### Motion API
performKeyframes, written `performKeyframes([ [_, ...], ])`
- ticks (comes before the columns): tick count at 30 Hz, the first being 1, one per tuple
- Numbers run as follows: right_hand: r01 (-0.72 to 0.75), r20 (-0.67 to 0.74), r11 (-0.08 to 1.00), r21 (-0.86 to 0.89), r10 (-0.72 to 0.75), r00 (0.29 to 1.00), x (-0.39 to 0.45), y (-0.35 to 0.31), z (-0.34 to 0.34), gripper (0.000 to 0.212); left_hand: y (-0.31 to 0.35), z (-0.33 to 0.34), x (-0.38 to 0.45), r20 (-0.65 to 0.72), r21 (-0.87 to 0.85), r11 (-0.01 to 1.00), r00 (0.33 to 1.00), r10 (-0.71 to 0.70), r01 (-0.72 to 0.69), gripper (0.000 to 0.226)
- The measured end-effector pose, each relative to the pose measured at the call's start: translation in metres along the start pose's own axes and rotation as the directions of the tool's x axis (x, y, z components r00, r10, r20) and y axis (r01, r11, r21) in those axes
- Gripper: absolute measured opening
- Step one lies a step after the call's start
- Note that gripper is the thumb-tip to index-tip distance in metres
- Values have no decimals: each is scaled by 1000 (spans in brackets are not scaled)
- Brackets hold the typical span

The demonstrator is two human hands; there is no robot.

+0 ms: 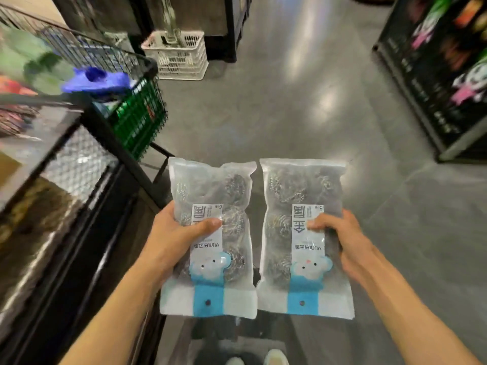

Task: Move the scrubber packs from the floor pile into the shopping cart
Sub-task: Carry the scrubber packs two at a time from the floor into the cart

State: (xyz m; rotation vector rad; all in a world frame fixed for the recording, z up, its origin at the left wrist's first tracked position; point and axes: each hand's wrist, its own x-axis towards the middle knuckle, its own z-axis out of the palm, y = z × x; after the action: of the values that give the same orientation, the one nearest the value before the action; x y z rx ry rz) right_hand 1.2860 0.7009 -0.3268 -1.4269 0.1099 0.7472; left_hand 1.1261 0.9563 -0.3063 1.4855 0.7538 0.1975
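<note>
Left hand: the left hand (pixel 171 233) grips the left clear plastic pack of steel-wool scrubbers (pixel 210 238), thumb across the front label, fingers curled behind the pack's left edge.
Right hand: the right hand (pixel 342 238) grips the right clear plastic pack of steel-wool scrubbers (pixel 303 233), thumb on its white label, fingers wrapped behind the right edge.
Packs: both are held upright side by side above the floor, nearly touching, their blue-and-white printed ends toward the person; each shows coiled metal scrubbers inside.
Below the hands: the toes of pale shoes (pixel 274 358) on the grey polished floor (pixel 303 106).
Left of the left hand: a black-framed display shelf (pixel 87 196) with wire mesh panels.
Beyond, up and left: the black wire shopping cart (pixel 126 75), blurred, holding a blue item (pixel 97 80), green goods and other coloured things I cannot make out.
Farther ahead: a white plastic crate (pixel 179 56) on the floor.
Far right: dark shelving (pixel 434 83) with blurred colourful goods.
</note>
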Motion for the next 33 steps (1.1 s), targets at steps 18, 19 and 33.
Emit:
performKeyframes([
  [18,303,-201,952,27,-292,935,-291,-309,13,39,364,8,-153,186,11,941,925,332,-340,40],
  [19,313,-219,949,24,-301,928,-297,-312,8,40,369,16,-152,208,14,939,920,334,-344,39],
  [33,465,-669,882,75,-301,679,-403,-317,-180,33,416,253,-180,600,-21,902,716,357,-432,38],
])
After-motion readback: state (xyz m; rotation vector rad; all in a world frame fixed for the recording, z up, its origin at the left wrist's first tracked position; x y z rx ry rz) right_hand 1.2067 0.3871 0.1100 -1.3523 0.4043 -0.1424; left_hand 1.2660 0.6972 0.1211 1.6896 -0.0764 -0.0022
